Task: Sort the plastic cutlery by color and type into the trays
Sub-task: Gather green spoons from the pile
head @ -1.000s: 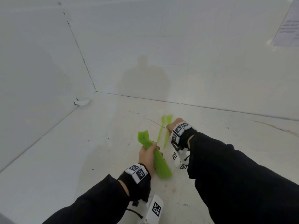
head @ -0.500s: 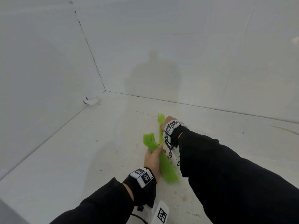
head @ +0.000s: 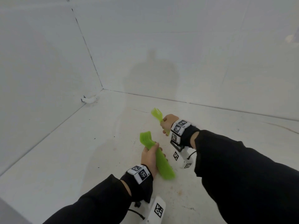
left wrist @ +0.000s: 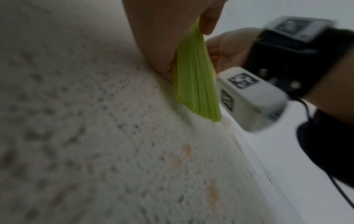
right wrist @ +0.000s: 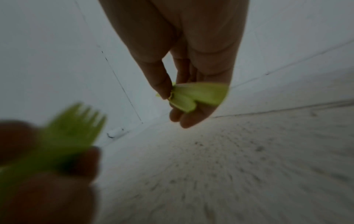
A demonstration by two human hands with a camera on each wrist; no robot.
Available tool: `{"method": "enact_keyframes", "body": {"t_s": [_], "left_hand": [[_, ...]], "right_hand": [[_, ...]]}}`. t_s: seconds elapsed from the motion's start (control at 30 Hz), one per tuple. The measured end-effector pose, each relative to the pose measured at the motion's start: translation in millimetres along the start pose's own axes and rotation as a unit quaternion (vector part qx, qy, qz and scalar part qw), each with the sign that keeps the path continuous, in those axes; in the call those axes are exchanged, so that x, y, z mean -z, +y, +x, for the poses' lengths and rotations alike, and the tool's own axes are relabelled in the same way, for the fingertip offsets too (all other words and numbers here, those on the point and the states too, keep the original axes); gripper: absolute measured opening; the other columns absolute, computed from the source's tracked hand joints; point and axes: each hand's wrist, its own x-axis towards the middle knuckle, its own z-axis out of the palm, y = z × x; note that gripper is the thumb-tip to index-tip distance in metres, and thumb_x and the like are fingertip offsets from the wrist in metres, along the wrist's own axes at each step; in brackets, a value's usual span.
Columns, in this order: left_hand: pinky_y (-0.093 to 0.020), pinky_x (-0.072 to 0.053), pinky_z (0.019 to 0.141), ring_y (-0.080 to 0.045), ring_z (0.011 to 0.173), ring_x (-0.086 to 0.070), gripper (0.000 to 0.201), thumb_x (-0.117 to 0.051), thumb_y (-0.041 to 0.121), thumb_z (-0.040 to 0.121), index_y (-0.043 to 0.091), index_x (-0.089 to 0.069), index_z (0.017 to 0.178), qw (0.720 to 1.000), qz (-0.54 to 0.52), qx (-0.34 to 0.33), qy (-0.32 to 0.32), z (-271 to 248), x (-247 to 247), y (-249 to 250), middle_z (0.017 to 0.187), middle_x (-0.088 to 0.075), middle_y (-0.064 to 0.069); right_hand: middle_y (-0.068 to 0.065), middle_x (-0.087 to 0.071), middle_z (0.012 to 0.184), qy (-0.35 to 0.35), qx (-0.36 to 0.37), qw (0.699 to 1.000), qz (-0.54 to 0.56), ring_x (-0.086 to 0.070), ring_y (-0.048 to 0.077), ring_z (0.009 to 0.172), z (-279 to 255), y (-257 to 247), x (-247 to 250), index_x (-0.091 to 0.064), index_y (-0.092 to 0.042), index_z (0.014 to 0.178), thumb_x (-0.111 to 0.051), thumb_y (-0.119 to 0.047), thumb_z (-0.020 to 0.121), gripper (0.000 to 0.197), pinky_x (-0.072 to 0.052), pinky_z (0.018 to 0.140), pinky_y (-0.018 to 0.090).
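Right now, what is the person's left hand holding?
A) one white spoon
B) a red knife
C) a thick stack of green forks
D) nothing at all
C: the left hand grips a thick stack of green forks around its handles, with the tines fanned out at the far end, while the right hand holds a few green pieces of its own.

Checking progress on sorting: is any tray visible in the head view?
No, only the left hand gripping stacked green forks and the right hand show.
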Motion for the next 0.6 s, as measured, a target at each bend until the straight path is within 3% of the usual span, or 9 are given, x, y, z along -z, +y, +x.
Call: {"method": "enact_keyframes", "body": {"t_s": [0.07,0.1,0.2,0.3,0.4,0.47,0.53,0.6], "left_hand": [[-0.028,-0.045,0.048,-0.022,0.053,-0.048,0.010,-0.050,0.010,0.094,0.012,-0.049,0.084,1.000,-0.002,-0.010,0.005,-1.7,-2.3,0.5,0.068,-0.050,-0.008],[-0.026,-0.045,0.046,-0.021,0.051,-0.048,0.010,-0.050,0.010,0.094,0.012,-0.049,0.084,1.000,-0.002,-0.017,0.008,-2.4,-4.1,0.1,0.068,-0.050,-0.008],[-0.026,-0.046,0.046,-0.020,0.048,-0.050,0.006,-0.051,0.010,0.093,0.011,-0.051,0.087,0.999,-0.006,-0.031,0.010,-8.4,-10.7,-5.0,0.067,-0.052,-0.008],[-0.029,-0.047,0.055,-0.023,0.057,-0.054,0.005,-0.050,0.010,0.094,0.010,-0.055,0.093,0.999,-0.012,-0.031,-0.010,-21.8,-22.0,-15.2,0.072,-0.056,-0.012],[-0.028,-0.046,0.056,-0.021,0.058,-0.056,0.009,-0.049,0.009,0.092,0.011,-0.056,0.086,1.000,-0.005,-0.017,-0.024,-32.8,-31.3,-26.7,0.070,-0.057,-0.010],[-0.029,-0.048,0.058,-0.023,0.058,-0.057,0.008,-0.049,0.011,0.090,0.008,-0.057,0.088,0.999,-0.003,0.004,-0.038,-39.9,-37.9,-33.4,0.072,-0.058,-0.013],[-0.037,-0.051,0.066,-0.028,0.069,-0.060,0.012,-0.050,0.010,0.091,0.006,-0.056,0.101,0.999,-0.011,0.004,-0.047,-47.0,-45.4,-39.9,0.086,-0.060,-0.020],[-0.043,-0.052,0.072,-0.030,0.074,-0.060,0.010,-0.050,0.006,0.093,0.007,-0.054,0.102,0.998,-0.014,-0.018,-0.056,-54.3,-53.4,-44.4,0.091,-0.060,-0.021]], "right_hand": [[0.009,-0.061,0.068,0.002,0.004,0.998,0.058,-0.062,0.017,0.052,-27.4,9.7,5.9,-0.055,-0.010,0.079,-0.054,-0.015,0.089,0.012,-0.056,0.055,0.029],[0.008,-0.061,0.068,0.009,0.015,0.998,0.068,-0.060,0.015,0.050,-42.1,16.1,7.1,-0.054,-0.012,0.079,-0.057,-0.015,0.088,0.010,-0.054,0.053,0.026],[0.005,-0.063,0.075,0.031,0.051,0.995,0.084,-0.061,0.017,0.056,-86.1,37.2,6.7,-0.056,-0.015,0.085,-0.069,-0.020,0.080,0.015,-0.054,0.061,0.029],[0.001,-0.062,0.071,0.014,0.047,0.993,0.104,-0.059,0.012,0.055,-117.9,56.8,3.9,-0.058,-0.019,0.075,-0.073,-0.020,0.078,0.016,-0.055,0.064,0.028],[0.001,-0.061,0.081,0.027,0.048,0.997,0.059,-0.057,0.016,0.072,-135.4,72.5,4.1,-0.057,-0.023,0.076,-0.073,-0.026,0.078,0.016,-0.052,0.073,0.030],[-0.001,-0.060,0.082,0.040,0.048,0.997,0.040,-0.055,0.013,0.075,-142.5,80.6,10.1,-0.064,-0.018,0.087,-0.073,-0.029,0.077,0.017,-0.048,0.069,0.025],[-0.002,-0.060,0.080,0.041,0.049,0.997,0.035,-0.053,0.009,0.066,-149.2,86.2,19.1,-0.069,-0.011,0.096,-0.073,-0.029,0.078,0.026,-0.043,0.059,0.016],[-0.004,-0.060,0.073,0.042,0.049,0.997,0.042,-0.049,0.003,0.055,-154.1,91.5,28.1,-0.069,-0.009,0.098,-0.073,-0.027,0.079,0.027,-0.039,0.052,0.011]]}}
